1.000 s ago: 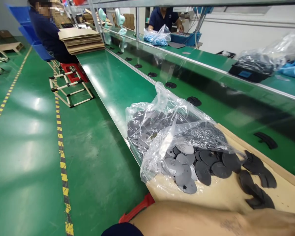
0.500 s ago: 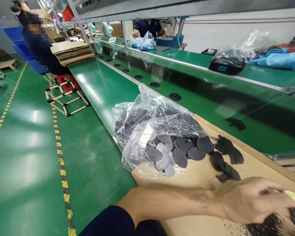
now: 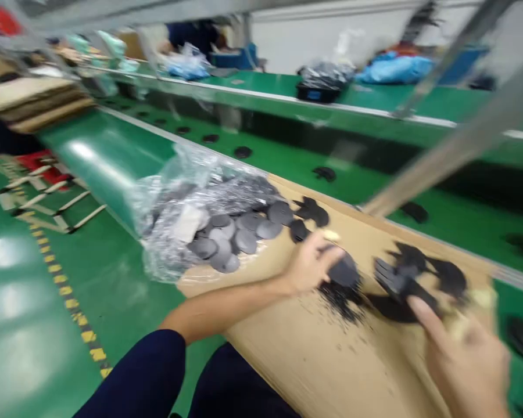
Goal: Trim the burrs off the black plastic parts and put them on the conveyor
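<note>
My left hand [image 3: 311, 264] is over the cardboard, its fingers closed at the edge of a dark grey oval plate [image 3: 345, 268]. Something pale yellow covers one fingertip. Under that plate lies a heap of tiny black bits [image 3: 342, 305]. My right hand [image 3: 466, 354], blurred, has its thumb on a black curved piece [image 3: 422, 296]; its other fingers are partly hidden. More black pieces [image 3: 448, 276] lie beside it, overlapping. To the left, a clear plastic bag [image 3: 161, 255] spills grey oval plates [image 3: 246, 241] onto the cardboard sheet [image 3: 287, 337].
Black parts [image 3: 243, 152] lie spaced along the green belt [image 3: 283, 159] behind the cardboard. A slanted metal post [image 3: 444, 133] rises at the right. Stacked cardboard [image 3: 30, 98] stands at the far left. On the upper shelf sit a black tray [image 3: 318, 93] and a blue bag [image 3: 394, 69].
The view has swung right, bringing my right hand into sight. My left hand, earlier beyond the bits, is now at the oval plate above them.
</note>
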`<action>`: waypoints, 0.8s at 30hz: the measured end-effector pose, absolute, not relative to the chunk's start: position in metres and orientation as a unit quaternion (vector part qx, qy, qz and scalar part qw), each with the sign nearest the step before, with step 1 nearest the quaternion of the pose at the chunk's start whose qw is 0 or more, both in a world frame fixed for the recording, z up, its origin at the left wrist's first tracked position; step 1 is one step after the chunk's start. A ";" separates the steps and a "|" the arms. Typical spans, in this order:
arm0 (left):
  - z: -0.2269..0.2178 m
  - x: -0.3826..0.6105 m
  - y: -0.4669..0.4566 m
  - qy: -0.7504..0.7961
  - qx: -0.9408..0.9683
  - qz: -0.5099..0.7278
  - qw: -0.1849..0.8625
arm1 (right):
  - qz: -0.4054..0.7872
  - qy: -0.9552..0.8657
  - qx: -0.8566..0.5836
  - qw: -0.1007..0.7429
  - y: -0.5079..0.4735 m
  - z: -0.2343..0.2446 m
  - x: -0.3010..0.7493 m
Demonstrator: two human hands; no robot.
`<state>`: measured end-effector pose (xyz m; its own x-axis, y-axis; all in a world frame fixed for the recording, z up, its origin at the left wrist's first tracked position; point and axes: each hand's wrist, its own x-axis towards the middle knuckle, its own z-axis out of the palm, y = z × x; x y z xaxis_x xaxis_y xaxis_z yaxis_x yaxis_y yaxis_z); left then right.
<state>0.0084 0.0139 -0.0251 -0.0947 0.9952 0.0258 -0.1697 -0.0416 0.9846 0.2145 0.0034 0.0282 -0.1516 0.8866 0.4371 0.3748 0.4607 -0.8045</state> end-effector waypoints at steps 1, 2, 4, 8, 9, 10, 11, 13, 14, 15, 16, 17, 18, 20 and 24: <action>-0.024 0.011 0.009 0.473 0.401 0.577 0.531 | 0.274 -0.678 -0.499 0.465 -0.004 0.023 0.221; -0.022 0.014 0.006 0.471 0.379 0.580 0.545 | 0.283 -0.646 -0.540 0.459 -0.010 0.019 0.226; -0.019 0.016 0.003 0.459 0.376 0.577 0.562 | 0.321 -0.609 -0.569 0.450 -0.019 0.009 0.231; -0.008 0.022 0.001 0.441 0.426 0.516 0.598 | 0.363 -0.572 -0.558 0.479 -0.026 -0.003 0.235; -0.005 0.025 -0.001 0.440 0.443 0.503 0.598 | 0.376 -0.567 -0.552 0.482 -0.028 -0.004 0.235; -0.003 0.028 -0.003 0.439 0.461 0.492 0.594 | 0.387 -0.562 -0.546 0.486 -0.030 -0.005 0.236; -0.001 0.032 -0.006 0.438 0.480 0.481 0.588 | 0.398 -0.557 -0.541 0.489 -0.032 -0.006 0.236; 0.001 0.037 -0.010 0.436 0.514 0.467 0.573 | 0.416 -0.548 -0.533 0.493 -0.034 -0.008 0.237; 0.001 0.038 -0.012 0.436 0.527 0.463 0.564 | 0.424 -0.544 -0.529 0.494 -0.035 -0.009 0.237; 0.000 0.039 -0.013 0.437 0.535 0.463 0.556 | 0.431 -0.542 -0.525 0.495 -0.036 -0.009 0.237; -0.001 0.038 -0.014 0.438 0.537 0.465 0.551 | 0.438 -0.539 -0.521 0.496 -0.036 -0.010 0.237; -0.002 0.037 -0.015 0.441 0.535 0.466 0.550 | 0.442 -0.538 -0.519 0.496 -0.036 -0.011 0.237; -0.003 0.036 -0.015 0.446 0.527 0.468 0.552 | 0.444 -0.538 -0.518 0.494 -0.035 -0.011 0.237; -0.004 0.032 -0.015 0.455 0.504 0.469 0.564 | 0.437 -0.546 -0.521 0.490 -0.035 -0.011 0.236; -0.007 0.028 -0.013 0.457 0.467 0.458 0.602 | 0.387 -0.583 -0.526 0.483 -0.036 -0.012 0.235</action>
